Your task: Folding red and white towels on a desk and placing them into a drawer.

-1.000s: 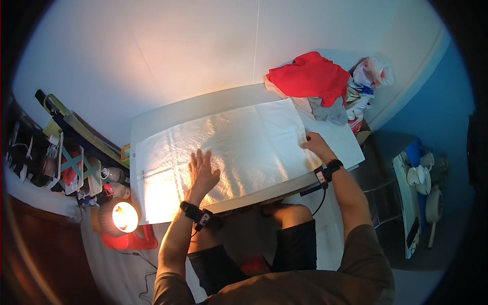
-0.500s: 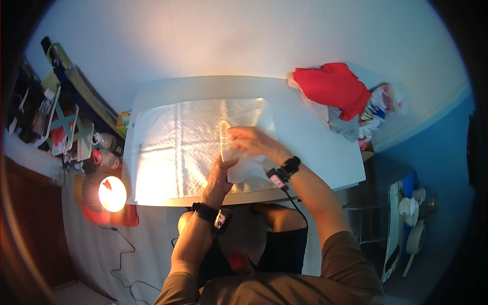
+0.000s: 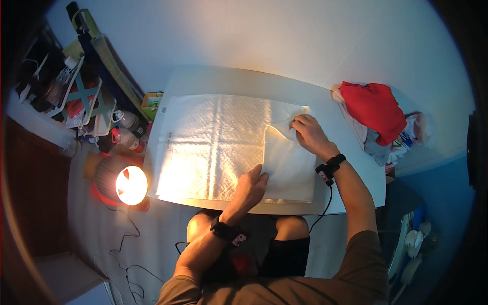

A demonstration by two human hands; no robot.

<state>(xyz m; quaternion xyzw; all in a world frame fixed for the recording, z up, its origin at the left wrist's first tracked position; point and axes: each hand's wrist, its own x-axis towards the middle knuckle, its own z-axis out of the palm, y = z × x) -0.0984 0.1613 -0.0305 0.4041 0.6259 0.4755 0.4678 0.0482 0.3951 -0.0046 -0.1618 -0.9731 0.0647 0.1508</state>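
Note:
A white, thin quilted pad (image 3: 195, 132) lies spread over the white table, with crease lines across it. Its right part carries a raised flap (image 3: 287, 162) with a curved upper edge. Near the table's front edge my left hand (image 3: 250, 187) pinches the flap's left edge between thumb and fingers. Higher and to the right, my right hand (image 3: 311, 134) is closed on the flap's upper right edge, fingers curled over it. Each wrist wears a black strap with a small device on it.
A lit lamp (image 3: 131, 185) glows at the table's left front corner. Bottles (image 3: 127, 140) and a loaded rack (image 3: 86, 96) stand left. Red cloth (image 3: 373, 112) and plastic bags lie at the right back of the white table (image 3: 351, 175). A cable hangs from my right wrist.
My right hand has moved right, drawing the flap outward and opening it wider. My left hand has also shifted right along with its edge. The whole view has turned slightly.

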